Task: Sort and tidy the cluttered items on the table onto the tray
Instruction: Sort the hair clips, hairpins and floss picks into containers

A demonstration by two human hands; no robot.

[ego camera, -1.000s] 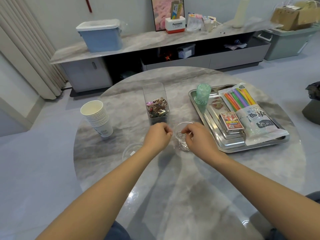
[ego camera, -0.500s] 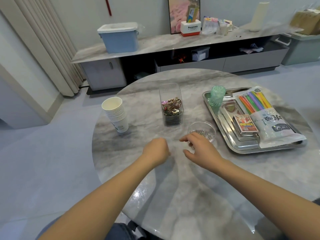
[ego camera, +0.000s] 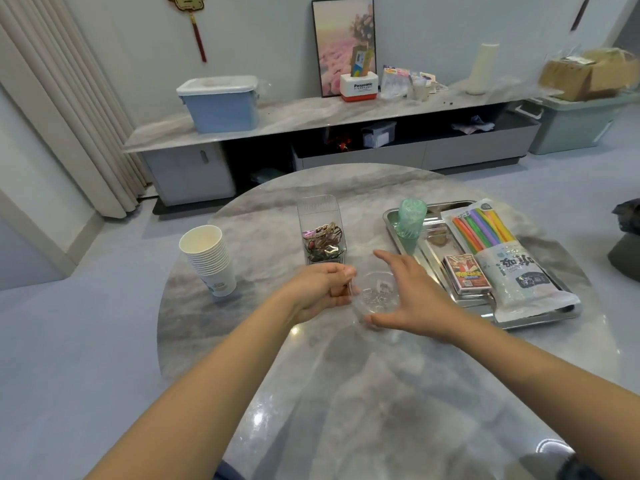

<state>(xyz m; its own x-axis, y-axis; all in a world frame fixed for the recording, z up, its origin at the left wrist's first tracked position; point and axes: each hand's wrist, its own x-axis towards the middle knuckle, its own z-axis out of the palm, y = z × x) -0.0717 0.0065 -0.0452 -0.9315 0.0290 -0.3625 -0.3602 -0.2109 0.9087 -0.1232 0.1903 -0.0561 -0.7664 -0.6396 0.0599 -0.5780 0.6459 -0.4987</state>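
Item: small clear dish (ego camera: 375,296) of metal bits, lying on table just off tray's (ego camera: 393,220) left edge.
Your left hand (ego camera: 320,291) is pinching its rim, steadying.
Your right hand (ego camera: 410,296) is spreading around it, likely readying lift onto tray.

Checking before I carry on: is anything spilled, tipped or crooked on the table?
Nothing spilled or tipped. The straw pack overhangs the tray at its near edge. The cup stack leans slightly. The small clear dish sits upright between both hands.
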